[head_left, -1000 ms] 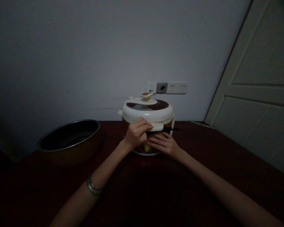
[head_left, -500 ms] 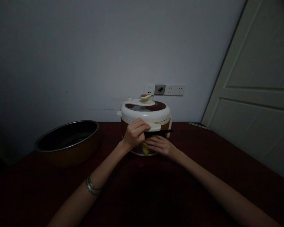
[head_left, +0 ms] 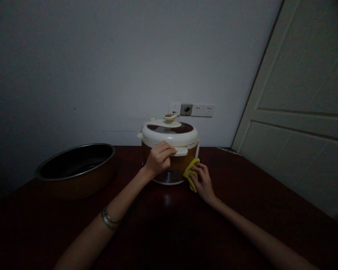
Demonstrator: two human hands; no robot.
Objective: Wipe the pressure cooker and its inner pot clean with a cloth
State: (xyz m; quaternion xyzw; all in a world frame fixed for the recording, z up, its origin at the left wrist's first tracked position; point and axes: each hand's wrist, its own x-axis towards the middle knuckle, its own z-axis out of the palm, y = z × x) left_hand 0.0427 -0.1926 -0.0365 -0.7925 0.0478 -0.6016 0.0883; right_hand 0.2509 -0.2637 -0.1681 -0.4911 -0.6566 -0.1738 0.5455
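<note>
The round brown electric cooker with a cream lid [head_left: 178,165] stood at 12 o'clock on the dark red table [head_left: 163,225]. The left hand [head_left: 158,161] curled shut over its front lid tab, hiding part of the dim panel. At the cooker's 4 o'clock the right hand [head_left: 204,182] pinched a crumpled yellow cloth [head_left: 189,172], half covered by fingers. A wide metal basin [head_left: 76,167] sat at 9 o'clock, its inside dark.

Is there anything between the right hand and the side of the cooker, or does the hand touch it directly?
Yes: a yellow cloth, held in the right hand, lies between it and the lower right side of the cooker. The left hand grips the lid handle directly.
</note>
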